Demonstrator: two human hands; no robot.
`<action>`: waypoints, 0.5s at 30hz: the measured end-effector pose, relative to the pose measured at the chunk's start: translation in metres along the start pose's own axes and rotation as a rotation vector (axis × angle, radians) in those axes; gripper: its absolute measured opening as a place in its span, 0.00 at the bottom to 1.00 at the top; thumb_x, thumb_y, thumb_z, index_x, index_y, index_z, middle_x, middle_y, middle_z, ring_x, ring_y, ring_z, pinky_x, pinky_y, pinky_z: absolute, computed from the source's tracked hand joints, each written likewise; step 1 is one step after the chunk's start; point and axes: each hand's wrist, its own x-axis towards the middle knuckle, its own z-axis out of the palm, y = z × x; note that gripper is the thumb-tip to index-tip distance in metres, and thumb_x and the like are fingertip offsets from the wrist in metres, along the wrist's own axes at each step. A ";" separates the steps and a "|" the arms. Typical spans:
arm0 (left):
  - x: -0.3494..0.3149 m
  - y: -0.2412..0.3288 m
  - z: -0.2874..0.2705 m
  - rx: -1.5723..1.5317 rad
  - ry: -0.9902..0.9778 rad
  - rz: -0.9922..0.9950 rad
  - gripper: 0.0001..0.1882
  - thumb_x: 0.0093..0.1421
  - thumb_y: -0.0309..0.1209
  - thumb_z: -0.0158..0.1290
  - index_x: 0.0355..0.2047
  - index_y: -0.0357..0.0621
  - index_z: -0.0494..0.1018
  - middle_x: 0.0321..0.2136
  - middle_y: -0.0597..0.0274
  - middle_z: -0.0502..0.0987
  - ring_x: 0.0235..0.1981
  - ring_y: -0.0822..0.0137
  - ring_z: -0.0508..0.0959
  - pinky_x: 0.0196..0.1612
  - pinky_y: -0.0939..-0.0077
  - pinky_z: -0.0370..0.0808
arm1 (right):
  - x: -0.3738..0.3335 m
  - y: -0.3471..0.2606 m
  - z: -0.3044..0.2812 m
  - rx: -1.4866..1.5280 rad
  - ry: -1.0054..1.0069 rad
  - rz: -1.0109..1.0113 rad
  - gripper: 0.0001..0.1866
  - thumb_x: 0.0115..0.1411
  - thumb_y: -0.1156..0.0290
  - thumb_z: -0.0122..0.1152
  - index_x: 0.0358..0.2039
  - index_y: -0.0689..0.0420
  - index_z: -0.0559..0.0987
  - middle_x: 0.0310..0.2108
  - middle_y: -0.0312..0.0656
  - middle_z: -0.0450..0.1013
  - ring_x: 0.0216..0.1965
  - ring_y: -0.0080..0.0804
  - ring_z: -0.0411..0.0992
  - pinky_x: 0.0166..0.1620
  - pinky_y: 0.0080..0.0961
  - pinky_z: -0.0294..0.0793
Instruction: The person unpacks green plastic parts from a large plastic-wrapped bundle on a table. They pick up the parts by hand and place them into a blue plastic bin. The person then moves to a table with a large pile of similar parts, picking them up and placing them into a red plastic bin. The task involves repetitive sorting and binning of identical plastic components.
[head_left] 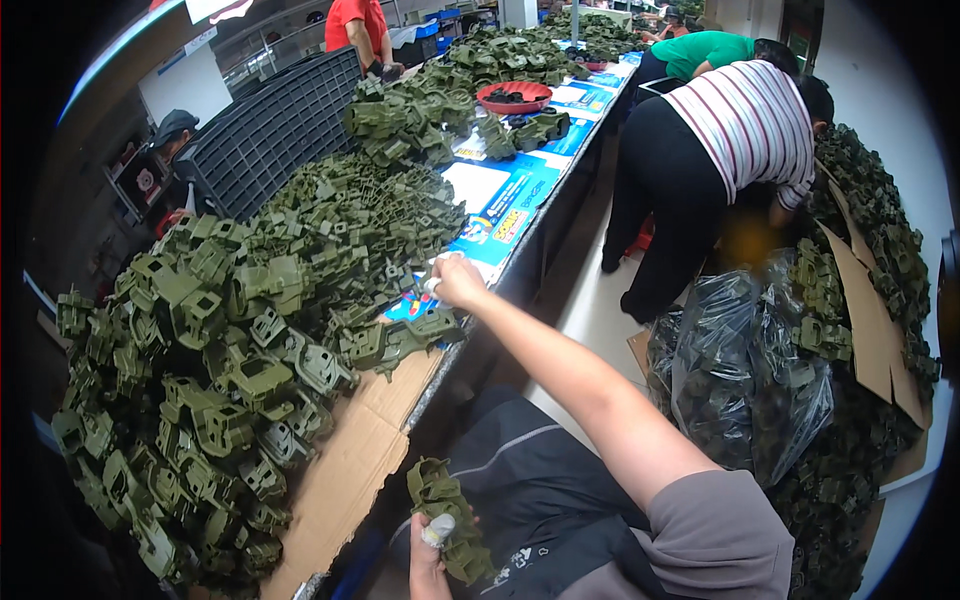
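Low in front of my body, my left hand [428, 566] is closed around an olive-green plastic toy vehicle body [452, 515]. White wrapping covers the thumb of that hand. My right arm stretches forward over the table, and my right hand [458, 281] is at the edge of a pile of small olive-green plastic parts [350, 215]. Its fingers are curled, with white covers on some tips; whatever lies between them is hidden. Just below that hand, a few larger olive-green pieces [405, 338] rest by the table edge.
A big heap of olive vehicle bodies [215, 390] covers the near left, beside cardboard [345, 480]. A black crate [275, 130] stands behind. Farther along is a red tray [514, 97] of dark parts. To the right, a person in stripes [740, 125] bends over plastic-bagged parts [735, 360].
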 end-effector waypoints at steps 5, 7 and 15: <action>0.008 0.004 0.003 -0.140 -0.101 0.072 0.29 0.55 0.46 0.42 0.53 0.43 0.57 0.42 0.56 0.69 0.35 0.60 0.74 0.32 0.61 0.76 | 0.002 0.009 -0.047 0.122 0.042 -0.246 0.17 0.37 0.76 0.61 0.28 0.56 0.65 0.25 0.48 0.70 0.30 0.45 0.70 0.32 0.33 0.68; 0.007 0.015 0.009 -0.394 -0.114 -0.017 0.24 0.57 0.37 0.41 0.54 0.47 0.56 0.41 0.57 0.69 0.32 0.63 0.75 0.35 0.61 0.75 | -0.047 -0.039 -0.090 0.249 -0.055 -0.190 0.17 0.40 0.79 0.58 0.33 0.56 0.68 0.26 0.45 0.70 0.31 0.42 0.70 0.33 0.29 0.68; -0.001 0.024 0.047 -0.106 -0.172 -0.006 0.27 0.53 0.33 0.49 0.52 0.40 0.55 0.39 0.52 0.69 0.32 0.60 0.75 0.32 0.68 0.76 | -0.238 -0.064 -0.126 0.218 -0.382 -0.559 0.13 0.40 0.78 0.59 0.31 0.56 0.75 0.20 0.40 0.64 0.24 0.37 0.66 0.29 0.28 0.66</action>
